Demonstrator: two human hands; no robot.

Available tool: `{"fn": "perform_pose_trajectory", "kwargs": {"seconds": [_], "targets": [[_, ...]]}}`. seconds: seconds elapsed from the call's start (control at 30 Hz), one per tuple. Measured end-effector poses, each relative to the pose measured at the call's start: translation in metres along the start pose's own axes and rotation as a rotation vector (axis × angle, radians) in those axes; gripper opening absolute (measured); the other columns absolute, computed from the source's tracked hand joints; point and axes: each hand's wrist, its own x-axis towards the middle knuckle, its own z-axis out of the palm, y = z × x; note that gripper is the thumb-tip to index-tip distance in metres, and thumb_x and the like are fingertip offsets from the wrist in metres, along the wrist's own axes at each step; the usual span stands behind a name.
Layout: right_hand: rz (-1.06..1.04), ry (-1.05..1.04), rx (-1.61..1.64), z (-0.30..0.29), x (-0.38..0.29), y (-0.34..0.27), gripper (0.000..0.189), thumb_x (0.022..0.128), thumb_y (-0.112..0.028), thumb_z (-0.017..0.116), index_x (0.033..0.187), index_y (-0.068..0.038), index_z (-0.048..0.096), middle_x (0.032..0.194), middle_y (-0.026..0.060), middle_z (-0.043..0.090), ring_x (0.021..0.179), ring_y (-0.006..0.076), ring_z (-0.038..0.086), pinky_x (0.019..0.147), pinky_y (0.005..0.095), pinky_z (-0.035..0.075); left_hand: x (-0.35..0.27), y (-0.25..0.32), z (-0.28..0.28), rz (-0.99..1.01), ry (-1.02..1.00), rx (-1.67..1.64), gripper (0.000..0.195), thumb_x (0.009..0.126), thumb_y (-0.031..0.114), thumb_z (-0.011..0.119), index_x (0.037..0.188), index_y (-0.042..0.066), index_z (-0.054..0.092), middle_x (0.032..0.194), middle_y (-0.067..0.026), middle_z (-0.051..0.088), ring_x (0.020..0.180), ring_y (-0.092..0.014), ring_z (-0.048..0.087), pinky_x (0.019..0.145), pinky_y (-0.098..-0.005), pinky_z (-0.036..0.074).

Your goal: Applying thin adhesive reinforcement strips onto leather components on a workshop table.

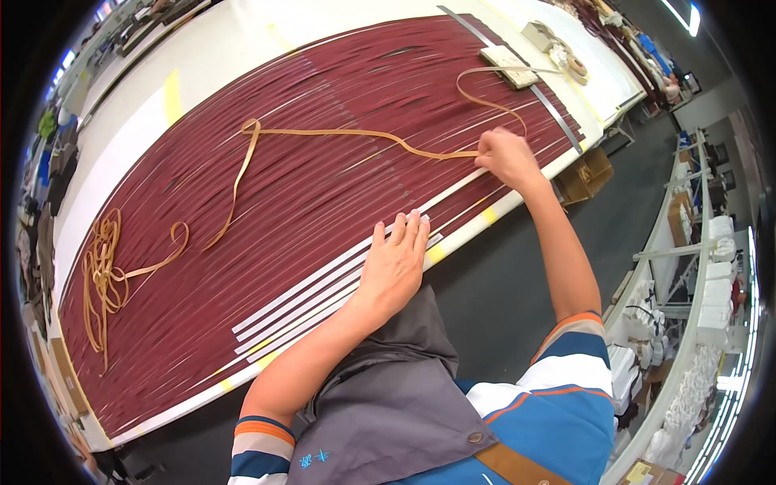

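Note:
Long maroon strips, laid side by side, cover most of the white table. My left hand lies flat, palm down, across several narrow white strips near the table's front edge. My right hand is closed in a fist around a tan tape, above the maroon strips. One length of that tape runs left from the fist to a small loop. Another length curves up from near the fist toward a whitish block. My fingers hide the exact spot where the tape is gripped.
A tangled pile of tan tape lies at the left. The block rests on a metal ruler crossing the strips. Tape rolls sit beyond it. A cardboard box stands beside the table; shelving lines the right.

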Motion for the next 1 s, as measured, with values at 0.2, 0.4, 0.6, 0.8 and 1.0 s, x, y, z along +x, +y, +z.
{"fn": "perform_pose_trajectory", "kwargs": {"seconds": [0.2,0.4,0.6,0.8,1.0], "targets": [[0.294,0.359,0.108,0.007,-0.039,0.059,0.024,0.082,-0.022,0.074,0.090,-0.001,0.065,0.090,0.0176,0.064,0.089,0.0366,0.064,0.081,0.0459,0.051,-0.001,0.001,-0.008,0.005,0.007,-0.008,0.057,0.088,0.005,0.052,0.143,-0.004,0.045,0.151,-0.0223,0.044,0.136,-0.036,0.045,0.110,-0.0523,0.037],[0.448,0.262,0.151,0.038,-0.043,0.073,0.039,0.083,-0.032,0.078,0.097,0.002,0.064,0.098,0.0205,0.065,0.099,0.0373,0.063,0.087,0.0446,0.050,0.003,-0.005,-0.010,0.052,0.045,0.031,0.051,0.089,0.012,0.056,0.138,-0.003,0.051,0.139,-0.0178,0.054,0.121,-0.030,0.054,0.097,-0.0458,0.044],[0.457,0.300,0.219,0.043,-0.046,0.096,0.034,0.082,-0.027,0.077,0.092,0.002,0.062,0.090,0.0204,0.067,0.087,0.0393,0.065,0.082,0.0449,0.051,0.015,-0.010,-0.006,0.106,0.089,0.022,0.050,0.087,0.010,0.057,0.135,-0.001,0.054,0.133,-0.0135,0.057,0.110,-0.026,0.056,0.088,-0.0415,0.045],[0.379,0.338,1.745,0.050,-0.120,0.099,0.026,0.099,-0.011,0.061,0.123,-0.003,0.054,0.097,0.0051,0.063,0.081,0.0143,0.061,0.071,0.0309,0.051,-0.009,-0.019,-0.013,0.040,0.072,-0.078,0.050,0.084,0.006,0.057,0.133,-0.001,0.055,0.135,-0.0153,0.055,0.117,-0.028,0.054,0.094,-0.0407,0.042],[0.382,0.172,1.888,0.067,-0.164,0.000,0.017,0.098,-0.006,0.052,0.114,-0.001,0.055,0.095,0.0082,0.062,0.082,0.0161,0.059,0.070,0.0302,0.049,-0.012,-0.012,-0.009,0.031,0.107,-0.126,0.053,0.080,0.001,0.060,0.133,-0.001,0.055,0.142,-0.0171,0.051,0.126,-0.031,0.050,0.102,-0.0436,0.038]]}}
